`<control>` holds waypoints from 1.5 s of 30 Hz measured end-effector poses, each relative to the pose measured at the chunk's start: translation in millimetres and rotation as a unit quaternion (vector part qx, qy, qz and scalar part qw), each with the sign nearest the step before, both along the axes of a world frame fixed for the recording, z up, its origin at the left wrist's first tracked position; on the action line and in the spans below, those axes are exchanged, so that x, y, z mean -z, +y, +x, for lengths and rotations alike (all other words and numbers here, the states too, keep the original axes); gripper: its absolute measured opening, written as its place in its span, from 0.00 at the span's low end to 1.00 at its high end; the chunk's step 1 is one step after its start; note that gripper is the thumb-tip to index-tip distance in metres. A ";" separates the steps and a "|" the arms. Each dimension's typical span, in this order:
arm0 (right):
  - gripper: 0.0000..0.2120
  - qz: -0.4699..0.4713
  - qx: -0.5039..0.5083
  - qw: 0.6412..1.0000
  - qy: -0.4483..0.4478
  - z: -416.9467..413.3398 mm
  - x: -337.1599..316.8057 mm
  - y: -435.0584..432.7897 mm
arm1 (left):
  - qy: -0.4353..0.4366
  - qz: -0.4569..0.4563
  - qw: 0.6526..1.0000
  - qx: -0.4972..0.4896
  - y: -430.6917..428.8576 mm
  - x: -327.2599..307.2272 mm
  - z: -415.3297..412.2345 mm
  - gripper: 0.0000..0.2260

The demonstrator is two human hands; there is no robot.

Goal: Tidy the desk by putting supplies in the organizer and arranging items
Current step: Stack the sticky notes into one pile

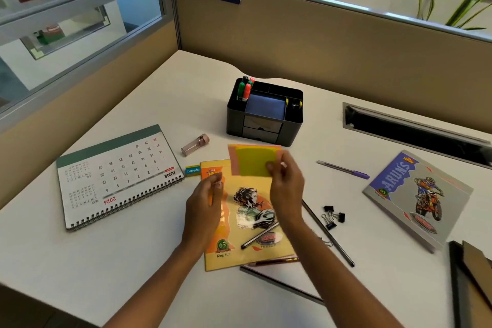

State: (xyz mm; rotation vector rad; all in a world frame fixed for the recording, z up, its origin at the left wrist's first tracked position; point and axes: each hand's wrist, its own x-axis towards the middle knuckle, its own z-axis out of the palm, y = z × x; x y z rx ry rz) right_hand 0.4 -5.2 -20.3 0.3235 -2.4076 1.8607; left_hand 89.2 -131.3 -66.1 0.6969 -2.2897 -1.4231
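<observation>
While both forearms reached out from the near edge of the worktop (133, 261), a yellow notebook (247, 221) lay between them, its lower edge overlapping a dark flat board (279, 282). A black and silver pen (259, 237) rested aslant on the notebook's cover, and a pencil (277, 261) lay along its bottom edge. The left hand (207, 200) hung over the notebook's upper left part with its fingers curled inward; whether it gripped anything could not be told. The right hand (286, 186) pinched the lower right corner of a stack of sticky notes (253, 160), green sheets in front and pink and orange behind, raised above the notebook's top edge and just in front of the organizer. To the right a long dark rod (327, 234) lay on the worktop beside a cluster of black binder clips (332, 217), with a grey notebook (415, 194) bearing a motorbike picture farther right. A spiral calendar (117, 176) lay flat to the left, a small eraser (192, 170) between it and the yellow notebook. Beyond these lay a pinkish clear case (195, 144) and a purple pen (343, 170). Farther back stood the black organizer (266, 112), with markers (245, 89) upright in its left compartment and a blue pad (266, 106) in the middle one.
</observation>
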 end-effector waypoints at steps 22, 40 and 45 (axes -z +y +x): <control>0.16 0.397 -0.023 0.880 0.259 -275.3 -57.0 -19.2 | -0.128 -0.381 0.898 0.178 -3.4 50.9 -41.6 0.26; 0.15 0.445 -0.002 0.873 0.201 -288.2 -31.0 -29.6 | -0.121 -0.371 0.903 0.179 -4.5 49.2 -42.7 0.25; 0.13 0.452 -0.023 0.871 0.193 -285.7 -34.8 -27.7 | -0.125 -0.376 0.901 0.177 -3.8 50.0 -42.7 0.25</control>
